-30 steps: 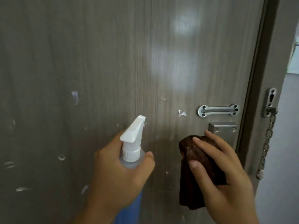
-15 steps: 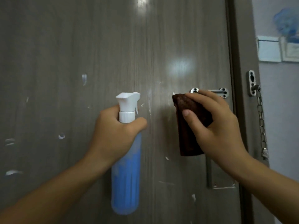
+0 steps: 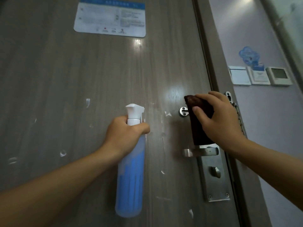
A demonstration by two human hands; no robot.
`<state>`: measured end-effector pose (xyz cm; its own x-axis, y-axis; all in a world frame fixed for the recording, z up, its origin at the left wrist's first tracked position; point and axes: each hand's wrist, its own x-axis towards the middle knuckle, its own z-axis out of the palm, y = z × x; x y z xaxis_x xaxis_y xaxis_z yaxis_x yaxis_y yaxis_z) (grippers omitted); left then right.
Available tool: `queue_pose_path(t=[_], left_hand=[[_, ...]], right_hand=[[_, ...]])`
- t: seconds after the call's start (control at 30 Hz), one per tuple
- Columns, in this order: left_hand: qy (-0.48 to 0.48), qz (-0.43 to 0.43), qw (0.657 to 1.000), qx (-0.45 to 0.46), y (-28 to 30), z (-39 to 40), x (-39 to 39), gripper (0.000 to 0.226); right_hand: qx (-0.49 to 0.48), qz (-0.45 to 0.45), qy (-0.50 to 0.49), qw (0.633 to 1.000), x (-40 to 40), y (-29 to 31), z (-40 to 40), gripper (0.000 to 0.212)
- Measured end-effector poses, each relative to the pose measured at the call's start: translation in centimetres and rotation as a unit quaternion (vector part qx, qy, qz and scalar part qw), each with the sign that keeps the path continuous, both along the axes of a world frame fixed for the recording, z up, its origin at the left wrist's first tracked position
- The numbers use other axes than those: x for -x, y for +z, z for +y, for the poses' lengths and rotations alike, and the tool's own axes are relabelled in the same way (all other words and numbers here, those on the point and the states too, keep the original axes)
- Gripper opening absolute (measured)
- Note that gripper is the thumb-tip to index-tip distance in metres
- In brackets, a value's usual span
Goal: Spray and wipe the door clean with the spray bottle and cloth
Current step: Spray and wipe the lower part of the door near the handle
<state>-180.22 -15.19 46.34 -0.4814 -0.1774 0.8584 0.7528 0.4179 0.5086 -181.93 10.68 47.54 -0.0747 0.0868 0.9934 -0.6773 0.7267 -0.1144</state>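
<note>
Raised higher, dark brown cloth (image 3: 199, 118) hangs folded.

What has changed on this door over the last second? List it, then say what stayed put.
The right hand has carried the brown cloth up the door, from beside the lock plate to over the chain-latch slide. The view has tilted up, bringing a notice into sight. Unchanged: the left hand grips the spray bottle, and the white smears remain.
</note>
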Motion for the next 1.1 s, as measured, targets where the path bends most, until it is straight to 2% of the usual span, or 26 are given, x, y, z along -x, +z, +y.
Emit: queue_pose_path(t=[0.13, 0.3, 0.43, 0.6, 0.8, 0.9, 0.97, 1.1], left_hand=[[0.032, -0.012, 0.999, 0.02, 0.9, 0.2, 0.3, 0.027], [0.029, 0.022, 0.999, 0.013, 1.5, 0.0, 0.2, 0.032], [0.017, 0.034, 0.999, 0.015, 1.8, -0.1, 0.1, 0.017], [0.021, 0.023, 0.999, 0.034, 2.7, 0.3, -0.2, 0.025], [0.013, 0.02, 1.0, -0.004, 2.8, 0.6, -0.6, 0.044], [0.035, 0.012, 0.999, -0.01, 2.6, 0.4, -0.8, 0.044], [0.049, 0.012, 0.999, -0.009, 2.8, 0.3, -1.1, 0.037], [0.068, 0.013, 0.998, 0.002, 3.6, -0.3, -1.8, 0.028]], right_hand=[[-0.002, 0.002, 0.002, 1.0, -0.2, 1.6, -0.3, 0.04], [-0.002, 0.014, 0.001, 1.0, -0.4, 2.4, -0.5, 0.039], [0.003, 0.006, -0.002, 1.0, -0.6, 2.3, 0.1, 0.04], [-0.003, 0.004, 0.0, 1.0, -0.7, 2.3, 0.6, 0.04], [-0.04, 0.026, 0.009, 0.999, 0.8, 3.3, -1.1, 0.04], [-0.067, -0.011, 0.014, 0.998, 3.3, 4.6, -3.3, 0.04], [-0.071, -0.04, 0.022, 0.996, 5.0, 5.4, -4.9, 0.041], [-0.107, 0.001, -0.12, 0.987, 8.2, 5.9, -6.7, 0.049]])
